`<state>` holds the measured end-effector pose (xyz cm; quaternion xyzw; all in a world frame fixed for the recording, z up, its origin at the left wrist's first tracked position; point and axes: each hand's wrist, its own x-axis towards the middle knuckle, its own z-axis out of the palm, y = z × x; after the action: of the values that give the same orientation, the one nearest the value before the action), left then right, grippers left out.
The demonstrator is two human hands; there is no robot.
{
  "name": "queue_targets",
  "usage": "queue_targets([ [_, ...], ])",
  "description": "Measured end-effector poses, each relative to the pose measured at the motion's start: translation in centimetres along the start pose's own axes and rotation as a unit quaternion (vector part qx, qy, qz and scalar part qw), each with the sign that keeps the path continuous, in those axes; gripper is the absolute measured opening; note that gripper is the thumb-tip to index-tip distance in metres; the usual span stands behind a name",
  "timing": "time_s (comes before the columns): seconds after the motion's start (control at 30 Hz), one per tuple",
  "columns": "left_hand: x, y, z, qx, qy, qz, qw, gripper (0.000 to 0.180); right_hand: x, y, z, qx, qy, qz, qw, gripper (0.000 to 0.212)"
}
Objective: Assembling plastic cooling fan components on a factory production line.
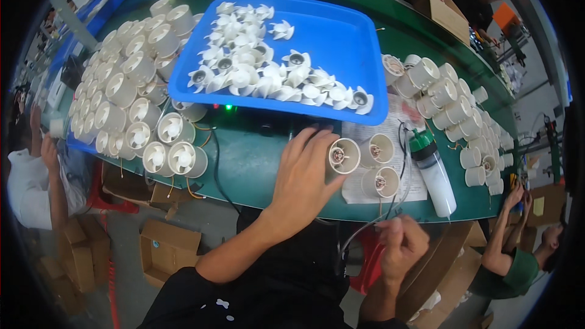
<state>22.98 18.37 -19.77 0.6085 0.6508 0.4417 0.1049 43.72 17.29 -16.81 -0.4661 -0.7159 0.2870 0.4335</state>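
Note:
My left hand [303, 176] is wrapped around a white cylindrical fan housing [345, 157], whose open end shows a small motor core with a central pin. Two similar housings, a rear one [378, 149] and a front one [381, 181], stand just right of it on a printed sheet [353, 194]. Off the table's front edge, my right hand [403, 245] has its fingers curled in. What it holds, if anything, is hidden. A thin grey cable [365, 226] passes close to those fingers. Beside the sheet lies a clear dispensing tube with a green cap [434, 173].
A blue tray [329, 21] of white fan impellers [244, 79] is raised behind my hands. Housings with impellers [139, 136] crowd the green table's left; more housings [457, 109] stand at right. Cardboard boxes [167, 250] sit below. Other people work around the line.

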Motion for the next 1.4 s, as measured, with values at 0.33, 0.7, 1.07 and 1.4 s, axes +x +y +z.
queue_targets([
  [0.33,-3.4,-3.0,-0.8,-0.126,0.076,-0.021,0.989,0.063,20.6,-5.8,6.9,0.016,-0.302,-0.043,0.952,0.028],
  [0.7,-3.4,-2.7,-0.7,-0.131,0.057,-0.051,0.988,0.063,30.1,-4.0,19.1,-0.017,-0.376,0.153,0.914,0.028],
  [1.07,-3.6,-3.0,-0.9,-0.163,0.039,-0.056,0.984,0.062,25.4,-3.9,12.2,-0.238,-0.078,-0.669,0.699,0.011],
  [1.4,-3.0,-2.8,-1.1,-0.165,0.04,-0.036,0.985,0.061,17.6,-2.4,5.7,-0.237,-0.113,-0.728,0.634,0.016],
])
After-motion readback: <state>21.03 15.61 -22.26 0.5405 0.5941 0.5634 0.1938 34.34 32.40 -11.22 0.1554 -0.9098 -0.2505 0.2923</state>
